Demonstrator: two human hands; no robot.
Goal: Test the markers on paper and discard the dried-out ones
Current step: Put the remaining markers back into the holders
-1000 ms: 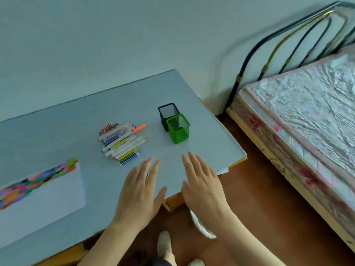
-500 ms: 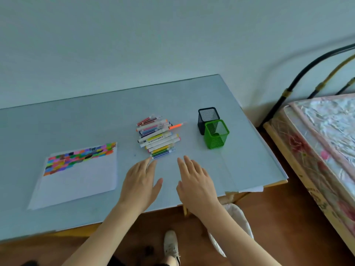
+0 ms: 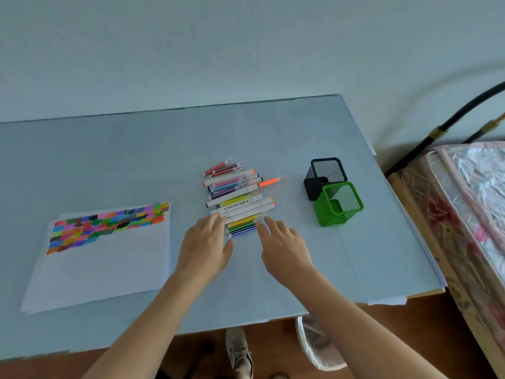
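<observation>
1. Head view: your left hand (image 3: 206, 246) lies palm down over the worktop (image 3: 136, 160), its fingers (image 3: 216, 221) straight and close together, the tips at the left ends of the nearest markers in the pile of markers (image 3: 237, 196). It holds nothing.
2. Your right hand (image 3: 284, 244) is palm down too, its fingers (image 3: 266, 228) straight and a little spread, the tips at the right ends of the same near markers. It grips nothing either.
3. The markers lie side by side in a loose stack at the middle of the worktop, most of them running left to right. An orange marker (image 3: 269, 182) sticks out to the right of the stack. The green and blue ones nearest you sit between your two hands.
4. The sheet of paper (image 3: 103, 269) lies flat to the left of the markers, well apart from them. Its upper band is covered with colour swatches (image 3: 109, 225); the lower part is white.
5. Right of the markers stand two mesh pen holders, touching: the black pen holder (image 3: 325, 176) behind, the green pen holder (image 3: 338, 203) in front.
6. Below the worktop's near edge you see a shoe (image 3: 240, 351) on the floor and a white bag (image 3: 317, 346) just beside it. The bed (image 3: 470, 214) with its metal frame stands at the right.
</observation>
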